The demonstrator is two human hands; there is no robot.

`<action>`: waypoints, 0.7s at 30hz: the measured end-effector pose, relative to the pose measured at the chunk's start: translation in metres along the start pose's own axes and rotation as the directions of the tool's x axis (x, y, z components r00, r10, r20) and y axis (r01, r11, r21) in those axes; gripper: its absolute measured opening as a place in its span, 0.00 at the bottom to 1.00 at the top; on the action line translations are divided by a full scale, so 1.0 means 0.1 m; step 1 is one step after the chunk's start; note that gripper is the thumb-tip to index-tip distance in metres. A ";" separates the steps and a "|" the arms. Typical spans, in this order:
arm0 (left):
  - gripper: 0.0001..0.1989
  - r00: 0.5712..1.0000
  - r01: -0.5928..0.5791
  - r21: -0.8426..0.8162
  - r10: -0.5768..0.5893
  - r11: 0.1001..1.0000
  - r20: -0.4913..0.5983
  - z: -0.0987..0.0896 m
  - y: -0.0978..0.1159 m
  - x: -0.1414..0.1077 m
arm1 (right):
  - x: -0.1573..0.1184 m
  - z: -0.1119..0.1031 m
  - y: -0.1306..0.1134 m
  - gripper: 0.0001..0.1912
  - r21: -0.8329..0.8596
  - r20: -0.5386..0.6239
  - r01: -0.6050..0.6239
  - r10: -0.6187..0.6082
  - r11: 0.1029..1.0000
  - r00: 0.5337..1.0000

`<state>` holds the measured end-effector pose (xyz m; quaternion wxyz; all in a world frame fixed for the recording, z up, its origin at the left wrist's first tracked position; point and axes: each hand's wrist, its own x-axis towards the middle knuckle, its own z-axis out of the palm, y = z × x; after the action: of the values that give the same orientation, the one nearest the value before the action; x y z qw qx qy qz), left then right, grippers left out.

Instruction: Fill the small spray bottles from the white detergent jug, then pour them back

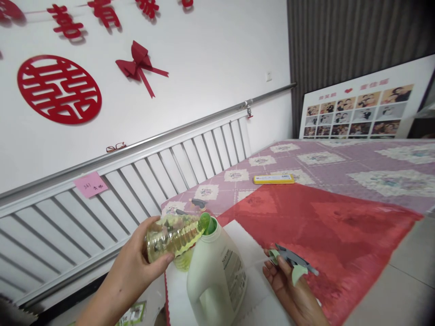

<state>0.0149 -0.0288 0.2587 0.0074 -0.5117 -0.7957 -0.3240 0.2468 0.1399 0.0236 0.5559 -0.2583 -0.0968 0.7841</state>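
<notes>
My left hand (144, 253) is wrapped round a clear, yellowish ribbed plastic bottle (171, 237). The bottle lies almost on its side, its neck at the green pouring spout (213, 226) in the mouth of a big pale green jug (212, 271). Whether liquid is running there I cannot tell. The jug stands upright on a white cloth. To its right, my right hand (288, 283) grips a grey and light green spray trigger head (294, 259). Behind the jug, a second yellow-green bottle (183, 261) is partly hidden.
Another grey spray head (199, 203) lies on the patterned tablecloth (322, 158), near the radiator (163, 174). A yellow flat case (273, 179) rests beyond the sheer red cloth (292, 213). The white cloth (251, 249) lies partly over the red one. A photo board (367, 106) leans at the back right.
</notes>
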 end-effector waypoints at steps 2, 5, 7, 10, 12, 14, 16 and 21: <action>0.33 1.000 -0.011 0.001 0.011 1.000 0.001 -0.01 0.01 0.00 | 0.00 0.00 0.00 0.26 0.000 0.000 -0.005 0.005 1.000 1.000; 0.33 1.000 -0.031 0.006 0.031 1.000 0.000 -0.01 0.00 0.02 | -0.01 0.00 0.00 0.26 -0.001 -0.004 -0.005 0.005 1.000 1.000; 0.34 0.999 -0.042 0.009 0.042 0.999 0.003 -0.01 -0.02 0.03 | -0.01 0.00 0.01 0.26 -0.002 -0.005 -0.003 0.003 1.000 1.000; 0.36 0.999 -0.037 -0.004 0.037 0.999 0.030 -0.02 -0.06 0.06 | 0.00 0.00 0.01 0.26 0.001 -0.006 0.002 -0.002 1.000 1.000; 0.36 0.998 -0.028 -0.014 0.028 1.000 0.059 -0.03 -0.08 0.08 | 0.02 -0.01 0.02 0.27 0.004 -0.006 0.001 -0.001 1.000 1.000; 0.36 0.997 -0.022 -0.008 0.023 1.000 0.077 -0.04 -0.07 0.08 | 0.03 -0.02 0.02 0.26 0.007 -0.004 -0.004 0.004 1.000 1.000; 0.36 0.996 -0.025 0.007 0.025 1.000 0.087 -0.05 -0.05 0.07 | 0.04 -0.04 0.03 0.26 0.012 -0.003 -0.008 0.008 1.000 1.000; 0.36 0.997 -0.052 0.013 0.051 0.999 0.053 -0.07 0.00 0.07 | 0.03 -0.02 0.03 0.26 0.012 -0.003 -0.011 0.011 1.000 1.000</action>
<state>0.0091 -0.0265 0.2663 -0.0016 -0.5405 -0.7843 -0.3046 0.2448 0.1416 0.0201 0.5535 -0.2567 -0.0899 0.7872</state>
